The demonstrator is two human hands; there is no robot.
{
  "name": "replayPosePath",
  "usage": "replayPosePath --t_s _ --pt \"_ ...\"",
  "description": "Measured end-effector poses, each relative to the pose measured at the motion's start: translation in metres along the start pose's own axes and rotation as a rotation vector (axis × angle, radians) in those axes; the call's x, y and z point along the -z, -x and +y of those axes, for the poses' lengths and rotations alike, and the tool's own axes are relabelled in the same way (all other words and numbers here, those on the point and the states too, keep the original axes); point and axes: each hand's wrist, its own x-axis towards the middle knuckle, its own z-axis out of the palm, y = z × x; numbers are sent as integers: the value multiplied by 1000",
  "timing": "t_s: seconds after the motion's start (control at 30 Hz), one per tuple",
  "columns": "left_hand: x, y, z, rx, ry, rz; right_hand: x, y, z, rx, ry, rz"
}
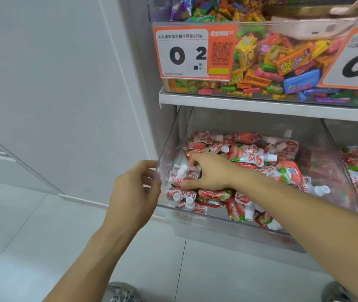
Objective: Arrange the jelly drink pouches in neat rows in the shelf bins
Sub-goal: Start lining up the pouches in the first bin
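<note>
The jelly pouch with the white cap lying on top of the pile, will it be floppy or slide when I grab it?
The jelly pouch looks soft-sided, so probably floppy. Its glossy film may slip. The rigid cap probably offers the firmer hold.

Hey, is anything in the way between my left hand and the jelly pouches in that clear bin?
Yes. The left hand sits outside the clear bin, fingers at its left wall, and that wall stands between the hand and the jelly pouches. The right hand is already inside from above, on pouches near the front left corner.
</note>
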Motion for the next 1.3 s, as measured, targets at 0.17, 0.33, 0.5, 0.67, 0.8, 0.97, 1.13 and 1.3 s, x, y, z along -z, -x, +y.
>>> replayPosePath --t_s 0.17,0.33,0.5,0.67,0.8,0.97,1.13,1.3 --pt "0 -1 -2 -30 -3 -11 18 6 2 62 83 -84" --pt "2 -1 -1 -34 -22 -34 35 43 -12 181 -240 116" --pt "2 -1 0 -46 -40 -34 18 65 -20 89 -52 -163" --pt "1 -1 2 -49 -50 -13 -8 61 -32 35 -185 -30" --pt "2 -2 2 -48 -48 -16 1 63 -25 -17 -357 -115" --pt "3 -4 3 -58 -82 11 40 75 5 -17 -118 174" --pt "6 -10 37 -368 -59 188 26 67 22 65 325 -6" --pt "-31 -36 50 -399 -260 -266 13 56 23 69 464 31"
